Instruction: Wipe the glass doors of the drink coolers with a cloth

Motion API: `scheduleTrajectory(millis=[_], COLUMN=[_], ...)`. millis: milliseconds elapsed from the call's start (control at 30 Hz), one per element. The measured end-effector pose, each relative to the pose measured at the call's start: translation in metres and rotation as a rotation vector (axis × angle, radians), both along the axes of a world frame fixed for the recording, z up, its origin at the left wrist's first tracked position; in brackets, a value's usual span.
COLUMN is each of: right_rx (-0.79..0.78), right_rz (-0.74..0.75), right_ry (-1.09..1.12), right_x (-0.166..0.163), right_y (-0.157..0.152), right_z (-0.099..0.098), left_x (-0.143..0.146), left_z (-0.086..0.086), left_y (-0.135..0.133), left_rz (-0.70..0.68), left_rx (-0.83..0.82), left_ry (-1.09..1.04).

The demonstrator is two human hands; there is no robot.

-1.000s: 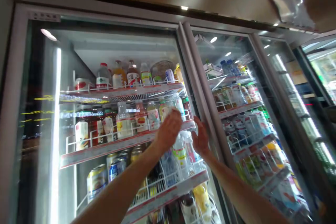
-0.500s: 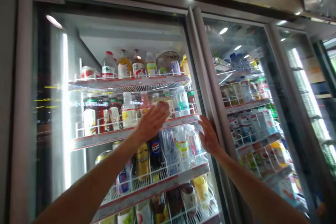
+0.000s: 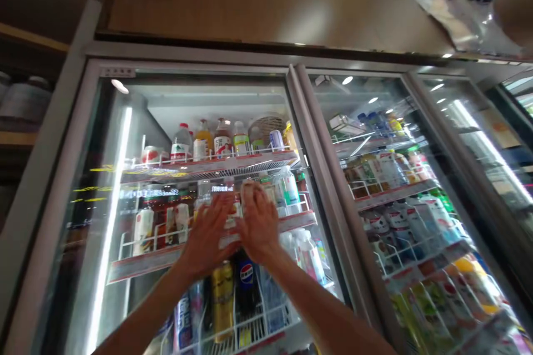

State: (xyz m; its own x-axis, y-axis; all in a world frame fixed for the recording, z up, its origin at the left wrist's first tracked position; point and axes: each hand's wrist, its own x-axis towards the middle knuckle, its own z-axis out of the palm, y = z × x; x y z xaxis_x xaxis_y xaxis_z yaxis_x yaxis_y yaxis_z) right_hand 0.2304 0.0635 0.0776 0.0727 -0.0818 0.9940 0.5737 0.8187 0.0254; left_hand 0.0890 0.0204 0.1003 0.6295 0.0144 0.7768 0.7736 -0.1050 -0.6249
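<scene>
Both my hands are raised in front of the closed glass door (image 3: 216, 83) of a drinks fridge. My left hand (image 3: 212, 236) is slightly blurred, its fingers stretched upward and apart, with nothing seen in it. Close beside it, my right hand (image 3: 259, 227) has its fingers extended against the glass. A pale patch (image 3: 251, 188) shows at its fingertips, too blurred to make out. Behind the hands, bottles on the middle shelf (image 3: 145, 263) are partly covered. Lower down, a cola bottle (image 3: 245, 283) and a gold drink can (image 3: 222, 299) show through the glass.
Upright metal door frames (image 3: 320, 177) stand just right of my hands. Another glass-fronted section with several stocked shelves (image 3: 400, 199) continues to the right. Above runs a brown panel (image 3: 250, 0), with plastic-wrapped goods (image 3: 470, 16) at the upper right. Dark shelving (image 3: 25, 138) stands left.
The view has tilted up, showing more of the panel above. My right hand has moved left from the door frame to beside my left hand, which has shifted left and down.
</scene>
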Motion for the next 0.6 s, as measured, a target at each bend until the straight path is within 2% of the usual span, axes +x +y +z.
scheduleTrajectory(millis=[67, 133, 200, 267, 333, 433, 500, 533, 600], right_rx=[0.05, 0.105, 0.092, 0.012, -0.028, 0.063, 0.086, 0.059, -0.056], right_rz=[-0.177, -0.264, -0.287, -0.28, -0.288, -0.351, -0.399, -0.42, -0.442], right_ry=[-0.119, -0.147, -0.013, 0.182, 0.199, -0.18, -0.307, -0.259, 0.002], right_x=[0.01, 0.04, 0.076, 0.096, 0.091, 0.066, 0.063, 0.066, 0.073], right_y=[0.009, 0.023, 0.036, 0.043, 0.041, 0.029, 0.025, 0.026, 0.028], right_z=[0.012, 0.032, 0.056, 0.072, 0.073, 0.059, 0.06, 0.065, 0.083], left_x=[-0.027, -0.04, -0.04, -0.033, -0.027, -0.03, -0.04, -0.045, -0.056], left_z=[-0.006, -0.013, -0.019, -0.025, -0.028, -0.024, -0.016, -0.011, 0.0], left_y=[-0.001, 0.003, 0.009, 0.013, 0.015, 0.011, 0.007, 0.005, 0.002], left_rz=[0.037, 0.052, 0.064, 0.078, 0.085, 0.089, 0.092, 0.094, 0.1], left_rx=[0.081, 0.135, 0.159, 0.177, 0.193, 0.204, 0.21, 0.226, 0.262], left_ry=[-0.112, -0.218, -0.273, -0.294, -0.308, -0.299, -0.274, -0.295, -0.399])
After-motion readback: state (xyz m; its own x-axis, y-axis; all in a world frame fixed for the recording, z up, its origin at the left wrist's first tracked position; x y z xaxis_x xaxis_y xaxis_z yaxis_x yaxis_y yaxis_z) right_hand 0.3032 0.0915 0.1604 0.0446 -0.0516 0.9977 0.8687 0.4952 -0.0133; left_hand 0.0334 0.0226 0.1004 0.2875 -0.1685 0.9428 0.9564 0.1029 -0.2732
